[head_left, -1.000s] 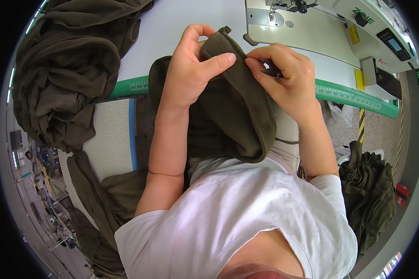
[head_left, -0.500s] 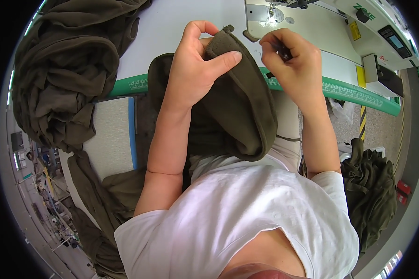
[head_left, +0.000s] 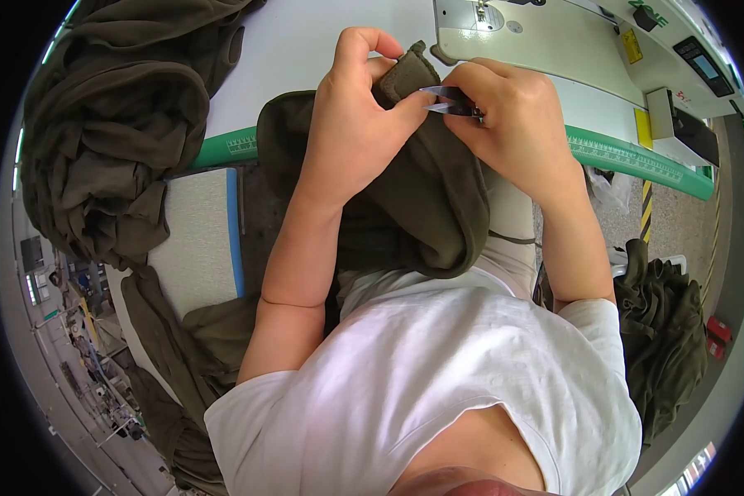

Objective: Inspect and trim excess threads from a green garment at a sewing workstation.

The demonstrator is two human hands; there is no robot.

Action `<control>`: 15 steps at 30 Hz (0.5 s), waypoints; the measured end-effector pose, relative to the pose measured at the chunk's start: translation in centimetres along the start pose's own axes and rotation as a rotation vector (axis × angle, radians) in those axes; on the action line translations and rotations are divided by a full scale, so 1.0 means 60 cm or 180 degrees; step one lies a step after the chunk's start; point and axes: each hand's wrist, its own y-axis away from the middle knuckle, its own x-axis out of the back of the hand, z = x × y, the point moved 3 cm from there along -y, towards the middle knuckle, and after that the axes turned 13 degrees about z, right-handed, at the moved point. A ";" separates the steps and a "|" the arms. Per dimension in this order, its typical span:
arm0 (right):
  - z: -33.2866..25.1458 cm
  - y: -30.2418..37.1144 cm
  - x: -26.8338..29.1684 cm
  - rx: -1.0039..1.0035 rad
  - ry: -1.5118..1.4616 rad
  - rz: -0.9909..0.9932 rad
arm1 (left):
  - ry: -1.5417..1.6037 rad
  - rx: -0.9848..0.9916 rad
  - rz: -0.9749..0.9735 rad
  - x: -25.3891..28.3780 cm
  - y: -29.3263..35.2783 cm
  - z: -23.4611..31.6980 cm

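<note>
My left hand (head_left: 357, 116) pinches the stitched corner of a dark olive fabric garment (head_left: 438, 198) between thumb and fingers. The rest of that cloth hangs over the table edge toward my lap. In my right hand (head_left: 512, 116) is a pair of thread snips (head_left: 455, 101), mostly covered by the fingers. Both snip blades show, slightly apart, and point left at my left thumb tip and the cloth edge beside it. Whether a thread lies between the blades is too small to tell.
Ahead on the white table stands a sewing machine (head_left: 537, 41). A green measuring strip (head_left: 636, 161) lines the table's near edge. Olive fabric is heaped at the left (head_left: 124, 132), and another olive pile (head_left: 661, 331) sits low at the right. A pale padded board (head_left: 202, 240) is at my left.
My right hand has moved left to the cloth corner, and the snips' blades now show, turned toward my left thumb. My left hand has shifted slightly, still gripping the cloth.
</note>
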 end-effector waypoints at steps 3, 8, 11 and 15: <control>0.001 0.003 -0.003 -0.0092 0.0133 -0.0039 | 0.0097 -0.0001 -0.0011 -0.001 0.001 -0.003; 0.019 0.007 0.015 -0.0759 -0.0490 0.0584 | 0.0809 0.0518 -0.0043 0.007 -0.002 -0.008; 0.022 0.009 0.021 -0.1052 -0.0832 0.0755 | 0.0855 0.0545 -0.0021 0.008 -0.002 -0.010; 0.008 0.008 0.006 -0.0454 -0.0889 0.0367 | 0.0766 0.0509 -0.0039 0.007 0.002 -0.005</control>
